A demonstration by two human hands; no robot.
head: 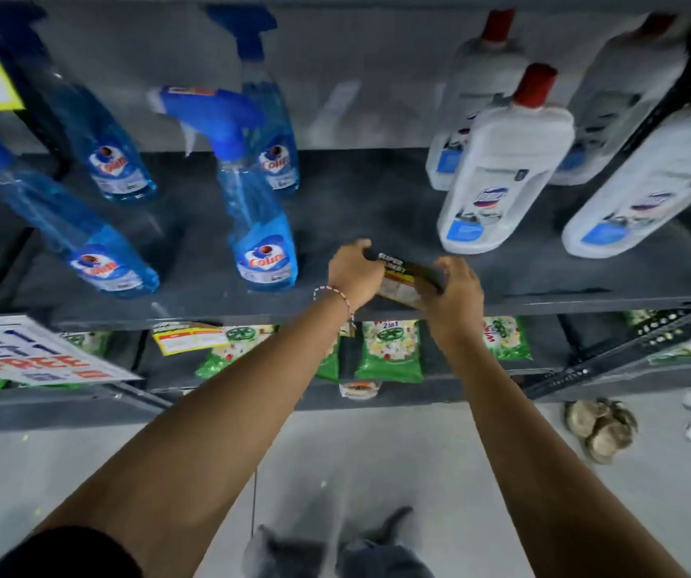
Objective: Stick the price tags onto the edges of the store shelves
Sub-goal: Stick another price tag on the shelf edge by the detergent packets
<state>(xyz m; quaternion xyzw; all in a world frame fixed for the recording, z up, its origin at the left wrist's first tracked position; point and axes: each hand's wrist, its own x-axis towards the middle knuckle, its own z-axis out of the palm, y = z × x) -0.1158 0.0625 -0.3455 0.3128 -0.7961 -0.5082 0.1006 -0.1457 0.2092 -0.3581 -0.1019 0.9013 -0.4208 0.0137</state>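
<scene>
A price tag [404,277], black at the top with white letters and yellow and white below, sits between both hands just above the front edge [252,317] of the dark shelf. My left hand [354,275] grips its left end and my right hand [458,292] holds its right end, covering part of it. Another yellow and white price tag [189,339] hangs stuck on the same shelf edge further left.
Blue spray bottles [262,244] stand left of my hands and white bottles with red caps [498,168] stand to the right. Green packets [389,352] fill the shelf below. A white sign with red letters [30,352] hangs at lower left. Sandals [602,427] lie on the floor.
</scene>
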